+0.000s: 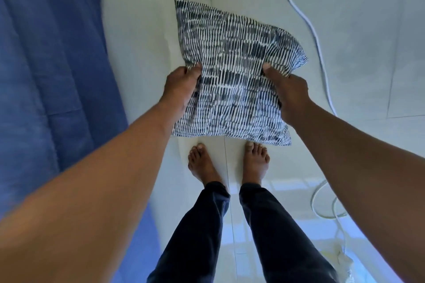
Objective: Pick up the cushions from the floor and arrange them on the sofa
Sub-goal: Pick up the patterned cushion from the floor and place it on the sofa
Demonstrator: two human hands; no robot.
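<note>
Patterned cushion [232, 71] held in both hands above the pale tiled floor [142, 30], in front of two bare feet [202, 163], near edge level with the toes and apparently clear of the tiles, though contact at the far corner cannot be ruled out. Left hand [181, 87] clamped on the left edge, thumb on top, fingers tucked under the fabric and out of sight; right hand [289, 94] clamped likewise on the right edge, thumb pressed into the cover, fabric puckered at both grips. Step in hand, by judgement: lift and carry to the sofa. Best done with both grips kept even so the soft filling does not sag or twist; a hold on the body of the cushion rather than on loose cover alone, to avoid dragging the case off its pad; a turn toward the blue upholstered surface [46, 64] at left, taken here for the sofa, its full shape outside the view. Setting down best upright against the backrest, corners squared, then a light pat to plump. Underfoot: smooth, glossy tiles with thin joint lines, reflections bright at lower right, possibly slippery for bare soles. White cable [315, 37] running along the floor at right, looping near the right leg: a trip hazard worth stepping around. No other cushions in view
</note>
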